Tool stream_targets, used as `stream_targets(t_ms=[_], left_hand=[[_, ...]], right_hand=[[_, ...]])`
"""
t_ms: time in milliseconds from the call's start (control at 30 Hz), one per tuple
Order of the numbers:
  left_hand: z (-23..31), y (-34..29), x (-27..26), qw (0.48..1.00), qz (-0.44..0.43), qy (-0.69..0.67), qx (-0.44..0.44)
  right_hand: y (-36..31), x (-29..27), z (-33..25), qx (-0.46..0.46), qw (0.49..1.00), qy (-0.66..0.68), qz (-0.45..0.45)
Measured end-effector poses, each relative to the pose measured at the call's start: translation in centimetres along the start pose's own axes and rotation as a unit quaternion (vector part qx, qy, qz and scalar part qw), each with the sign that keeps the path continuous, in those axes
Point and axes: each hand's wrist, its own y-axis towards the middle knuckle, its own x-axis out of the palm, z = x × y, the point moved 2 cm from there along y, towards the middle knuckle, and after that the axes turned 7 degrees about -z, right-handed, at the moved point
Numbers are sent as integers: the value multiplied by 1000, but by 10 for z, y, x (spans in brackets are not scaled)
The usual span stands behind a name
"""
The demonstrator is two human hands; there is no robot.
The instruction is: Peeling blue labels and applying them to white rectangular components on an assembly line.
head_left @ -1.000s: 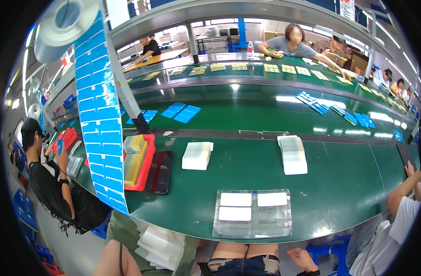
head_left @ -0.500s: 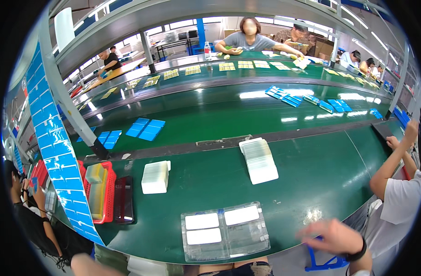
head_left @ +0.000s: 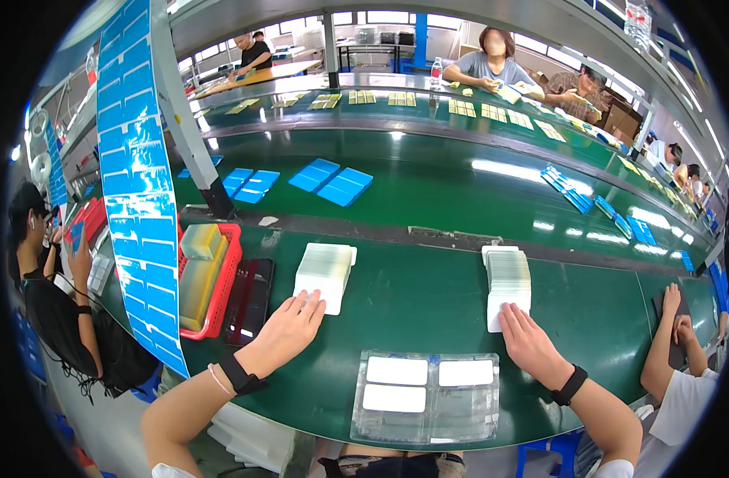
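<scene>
Both hands just came up onto the table: left hand [head_left: 289, 328] flat, open grip, touching the left card stack [head_left: 324, 275]; right hand [head_left: 530, 341] open on the right card stack [head_left: 508, 285], behind the clear tray [head_left: 468, 414].

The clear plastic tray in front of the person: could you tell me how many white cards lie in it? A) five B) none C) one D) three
D: the clear plastic tray holds three white cards, two on its left side and one at the upper right; the fourth pocket is bare.
</scene>
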Motion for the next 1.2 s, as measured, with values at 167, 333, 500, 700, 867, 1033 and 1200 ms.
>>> stream_targets(t_ms=[167,333,500,700,867,1033,1200], left_hand=[[-1,0,-11,999,9,-14,40],[-1,-1,-25,997,7,-74,22],[8,-3,-39,991,-25,-133,-7],[59,-8,-83,990,74,-101,59],[128,-53,-102,986,51,-79,141],[149,-59,-92,988,13,-80,128],[155,-50,-91,962,-47,-228,142]], right_hand=[[-5,-14,-4,-42,999,-11,-7],[-10,-18,2,-3,993,113,20],[-14,-33,4,31,977,213,8],[-24,-38,-3,41,975,208,69],[-49,-95,-77,9,967,219,126],[-40,-82,-117,35,962,254,97],[-35,-99,-127,83,944,315,50]])
